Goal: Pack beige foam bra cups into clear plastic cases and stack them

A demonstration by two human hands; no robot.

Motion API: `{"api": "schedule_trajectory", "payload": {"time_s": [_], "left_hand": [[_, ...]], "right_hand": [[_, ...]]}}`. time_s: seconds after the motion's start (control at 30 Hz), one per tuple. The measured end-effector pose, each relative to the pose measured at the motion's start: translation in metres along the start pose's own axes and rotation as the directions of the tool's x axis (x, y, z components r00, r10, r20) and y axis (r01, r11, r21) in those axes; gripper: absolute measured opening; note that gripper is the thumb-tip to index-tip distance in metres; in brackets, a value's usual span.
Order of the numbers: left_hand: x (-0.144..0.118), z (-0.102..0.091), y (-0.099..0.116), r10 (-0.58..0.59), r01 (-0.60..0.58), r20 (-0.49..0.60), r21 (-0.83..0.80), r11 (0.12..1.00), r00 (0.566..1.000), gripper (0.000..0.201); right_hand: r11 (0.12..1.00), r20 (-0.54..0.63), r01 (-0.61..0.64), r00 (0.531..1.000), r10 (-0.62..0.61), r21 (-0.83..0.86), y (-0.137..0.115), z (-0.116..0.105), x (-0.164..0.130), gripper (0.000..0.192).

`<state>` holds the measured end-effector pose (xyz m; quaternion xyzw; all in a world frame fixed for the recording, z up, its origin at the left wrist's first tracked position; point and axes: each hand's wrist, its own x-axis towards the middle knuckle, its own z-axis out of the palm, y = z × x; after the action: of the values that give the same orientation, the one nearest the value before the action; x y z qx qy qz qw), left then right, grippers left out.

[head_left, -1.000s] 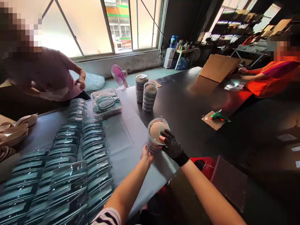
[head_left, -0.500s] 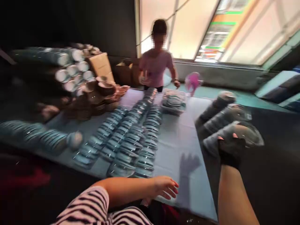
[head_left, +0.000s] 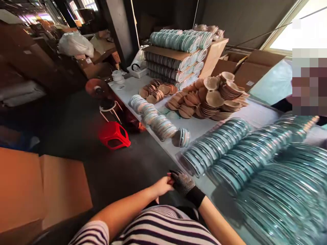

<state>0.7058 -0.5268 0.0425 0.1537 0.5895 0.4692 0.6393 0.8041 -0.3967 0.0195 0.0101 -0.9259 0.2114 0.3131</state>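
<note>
My bare left hand (head_left: 161, 186) and my right hand (head_left: 182, 182), in a black dotted glove, meet low in front of my striped shirt, just off the near edge of the light-covered table (head_left: 201, 127). The left fingertips touch the glove's fingers; neither hand holds anything I can make out. Closest to them are long rows of clear plastic lids (head_left: 245, 160) fanned out on the table to the right.
A line of round stacks (head_left: 155, 119) lies on its side along the table edge. Brown shell-shaped dishes (head_left: 209, 98) are heaped behind, with packed tubes on cardboard boxes (head_left: 178, 54). A red stool (head_left: 113, 135) and a cardboard box (head_left: 38, 190) stand on the floor at left. A person is at the far right.
My view has swung far to the left. The right hand has let go of the stack of clear containers it held, and both hands have come together in front of me.
</note>
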Motion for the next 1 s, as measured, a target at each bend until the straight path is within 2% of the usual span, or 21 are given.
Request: {"api": "schedule_trajectory", "payload": {"time_s": [0.03,0.1,0.17,0.2,0.23,0.27,0.33,0.37,0.4,0.43,0.5,0.6,0.67,0.77,0.83,0.9,0.93,1.0], "left_hand": [[-0.007,-0.033,0.005,0.009,-0.009,-0.049,0.003,1.0,0.999,0.031],[-0.015,-0.087,0.015,0.013,-0.014,-0.167,-0.001,1.0,0.986,0.028],[-0.012,-0.13,0.028,0.05,-0.047,-0.267,0.018,0.999,0.963,0.024],[-0.005,-0.148,0.036,0.086,-0.075,-0.296,0.046,0.996,0.951,0.023],[0.004,-0.163,0.044,0.125,-0.104,-0.312,0.085,0.991,0.942,0.022],[0.015,-0.178,0.053,0.16,-0.126,-0.314,0.125,0.984,0.936,0.022],[0.041,-0.206,0.075,0.194,-0.143,-0.274,0.194,0.97,0.942,0.024],[0.054,-0.22,0.088,0.198,-0.146,-0.235,0.223,0.964,0.951,0.025],[0.065,-0.235,0.102,0.205,-0.152,-0.196,0.253,0.955,0.959,0.028],[0.076,-0.253,0.118,0.219,-0.162,-0.177,0.29,0.943,0.96,0.03],[0.096,-0.294,0.154,0.276,-0.18,-0.219,0.377,0.909,0.936,0.034],[0.123,-0.371,0.218,0.351,-0.146,-0.388,0.466,0.872,0.852,0.039],[0.144,-0.428,0.263,0.366,-0.098,-0.504,0.48,0.872,0.783,0.04],[0.184,-0.506,0.326,0.38,-0.041,-0.638,0.479,0.877,0.67,0.045],[0.215,-0.544,0.363,0.37,-0.021,-0.685,0.46,0.888,0.627,0.048],[0.25,-0.569,0.394,0.343,-0.017,-0.669,0.443,0.897,0.659,0.049],[0.268,-0.576,0.406,0.318,-0.013,-0.634,0.437,0.9,0.705,0.046],[0.301,-0.582,0.422,0.237,0.008,-0.503,0.438,0.899,0.831,0.039]], "right_hand": [[1.0,0.011,0.002,1.0,-0.002,0.002,0.003,0.017,0.021,0.035],[0.998,0.042,-0.064,0.997,0.065,-0.023,0.025,0.032,0.062,0.043],[0.962,0.048,-0.259,0.963,0.263,-0.082,0.067,0.029,0.1,0.055],[0.905,0.022,-0.402,0.913,0.408,-0.141,0.092,0.024,0.115,0.06],[0.794,-0.025,-0.57,0.815,0.578,-0.213,0.116,0.018,0.128,0.064],[0.662,-0.069,-0.701,0.699,0.712,-0.264,0.138,0.012,0.139,0.069],[0.395,-0.118,-0.87,0.444,0.888,-0.296,0.173,0.005,0.151,0.076],[0.289,-0.115,-0.915,0.331,0.937,-0.282,0.185,0.005,0.154,0.076],[0.207,-0.104,-0.944,0.24,0.965,-0.256,0.194,0.007,0.154,0.075],[0.143,-0.097,-0.964,0.168,0.981,-0.224,0.2,0.011,0.153,0.073],[0.041,-0.136,-0.986,0.063,0.989,-0.159,0.204,0.022,0.148,0.07],[-0.085,-0.26,-0.993,-0.06,0.964,-0.085,0.195,0.039,0.144,0.071],[-0.147,-0.303,-0.988,-0.125,0.945,-0.052,0.182,0.049,0.148,0.072],[-0.188,-0.328,-0.981,-0.165,0.93,-0.038,0.163,0.062,0.162,0.073],[-0.218,-0.367,-0.975,-0.19,0.911,-0.038,0.154,0.072,0.173,0.079],[-0.294,-0.442,-0.955,-0.25,0.861,-0.031,0.151,0.082,0.185,0.087],[-0.34,-0.481,-0.94,-0.287,0.828,-0.026,0.152,0.088,0.191,0.089],[-0.43,-0.544,-0.903,-0.352,0.762,-0.018,0.157,0.098,0.204,0.083]]}}
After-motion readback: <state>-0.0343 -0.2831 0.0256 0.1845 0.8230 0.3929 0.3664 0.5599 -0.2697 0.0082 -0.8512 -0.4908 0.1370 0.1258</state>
